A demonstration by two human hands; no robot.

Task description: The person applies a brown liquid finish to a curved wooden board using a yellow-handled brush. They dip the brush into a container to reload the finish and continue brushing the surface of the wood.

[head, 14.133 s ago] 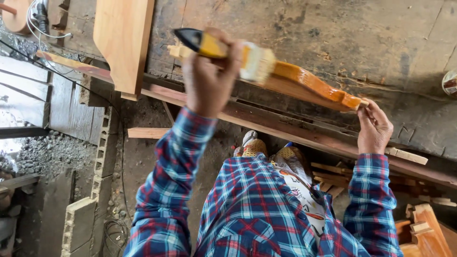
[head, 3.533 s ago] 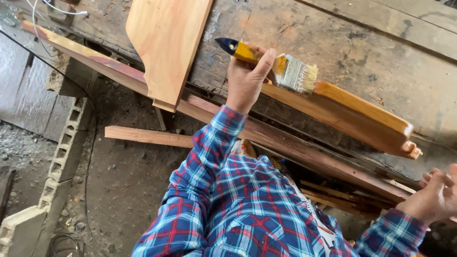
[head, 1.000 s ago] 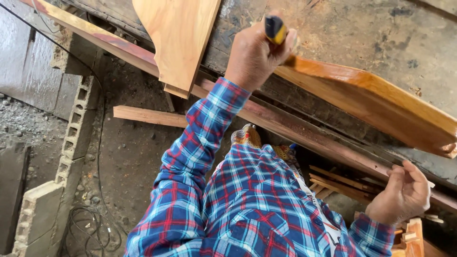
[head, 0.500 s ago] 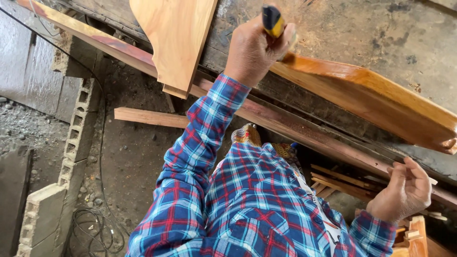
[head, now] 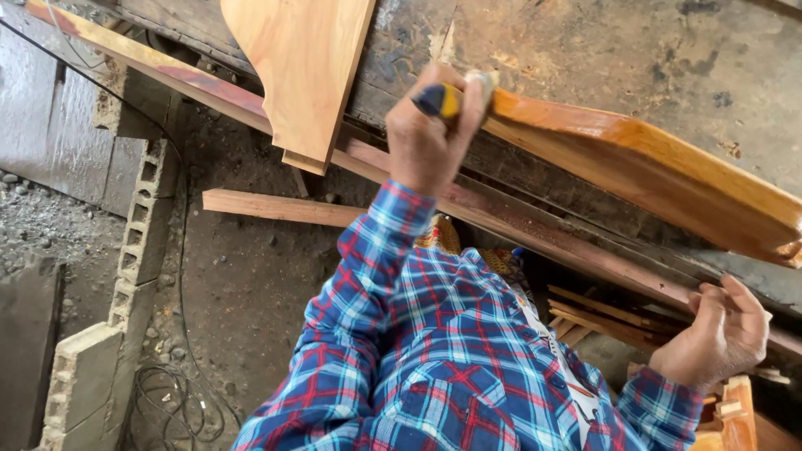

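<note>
Your left hand point(head: 426, 138) has its fingers point(head: 470, 104) wrapped tight around the paintbrush point(head: 443, 98), whose head meets the near-left end of the glossy varnished wooden piece point(head: 652, 171). That piece lies slantwise on the worn table point(head: 618, 50). Your right hand point(head: 718, 334) hangs free near the table's edge, fingers loosely curled, holding nothing. An unvarnished board point(head: 305, 67) rests to the left.

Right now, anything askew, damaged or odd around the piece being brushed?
Mostly a rough workshop. The glossy orange wood piece lies slanted across the scarred, stained bench. Offcut sticks lie jumbled underneath, and a loose slat lies on the dirt floor. The left hand grips the brush; the right hand is off the piece.
</note>
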